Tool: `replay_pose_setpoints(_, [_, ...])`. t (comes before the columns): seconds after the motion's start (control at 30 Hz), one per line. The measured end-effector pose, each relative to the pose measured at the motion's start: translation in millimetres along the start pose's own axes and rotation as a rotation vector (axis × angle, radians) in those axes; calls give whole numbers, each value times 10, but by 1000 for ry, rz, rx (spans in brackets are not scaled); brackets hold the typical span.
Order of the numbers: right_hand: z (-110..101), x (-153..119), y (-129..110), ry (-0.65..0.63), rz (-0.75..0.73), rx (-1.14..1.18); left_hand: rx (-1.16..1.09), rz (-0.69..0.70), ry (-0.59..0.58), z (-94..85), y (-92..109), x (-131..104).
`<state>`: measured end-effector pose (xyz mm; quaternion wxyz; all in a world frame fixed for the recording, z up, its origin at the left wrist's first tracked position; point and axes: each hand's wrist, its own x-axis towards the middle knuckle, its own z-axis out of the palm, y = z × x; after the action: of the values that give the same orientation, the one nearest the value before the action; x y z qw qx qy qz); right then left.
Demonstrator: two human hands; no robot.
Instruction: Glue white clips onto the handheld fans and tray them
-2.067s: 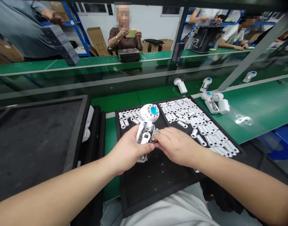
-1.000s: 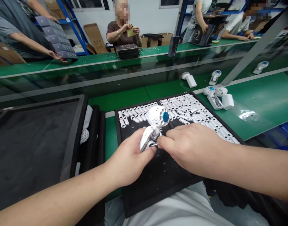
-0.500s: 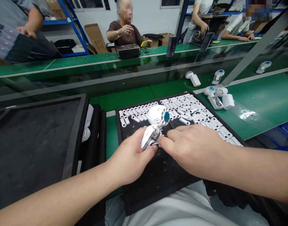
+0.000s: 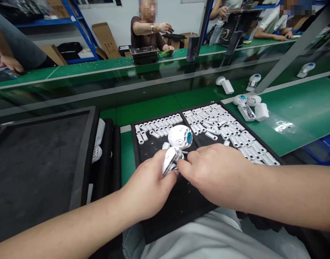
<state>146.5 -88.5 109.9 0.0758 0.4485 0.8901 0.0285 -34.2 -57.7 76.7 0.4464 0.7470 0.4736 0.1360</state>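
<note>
My left hand (image 4: 151,180) is closed around the handle of a white handheld fan (image 4: 180,137), whose round vented head has a blue disc facing right. The handle is opened up, with inner parts showing on its right side. Close against that opening, the fingers of my right hand (image 4: 208,165) are pinched together. A thin, metallic-looking piece shows at their tips; what it belongs to is hidden. Beneath both hands lies a black tray (image 4: 175,205). Small white oblong parts (image 4: 213,120) with dark squares lie in rows along its far and right sides.
Another black tray (image 4: 40,169) is at left, with white fan pieces (image 4: 97,154) beside it. Fan parts (image 4: 251,106) lie on the green bench (image 4: 302,111) at right. A slanted grey post (image 4: 286,50) rises there. Co-workers sit and stand across the green counter (image 4: 81,70).
The fan has tilted and lowered slightly in my hands, which stay together at its handle. Across the counter, one person's raised arm has stretched out to the right. The person at far left has shifted.
</note>
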Motion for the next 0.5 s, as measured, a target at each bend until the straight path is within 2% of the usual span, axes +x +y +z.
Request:
replay_pose_setpoints(0.1, [32,-42,82,116,-21,-10,-100,17,-3,-16,-4,19])
replay_pose_setpoints(0.2, [176,-102,252,393,13,16,-398,-11,-39,-38,-28,70])
replay_pose_setpoints(0.27, [389,-116,327,528,108,78,-577,-8,-67,-59,-51,120])
replay_pose_setpoints(0.33, [703,-90,293,502,197,159,-681,15,-59,-85,-79,178])
replay_pose_setpoints(0.4, [1060,-29,134,352,201,229,-738,2,-29,-112,-109,242])
replay_pose_setpoints(0.5, [1464,84,-179,174,135,312,-811,-147,66,-149,-153,335])
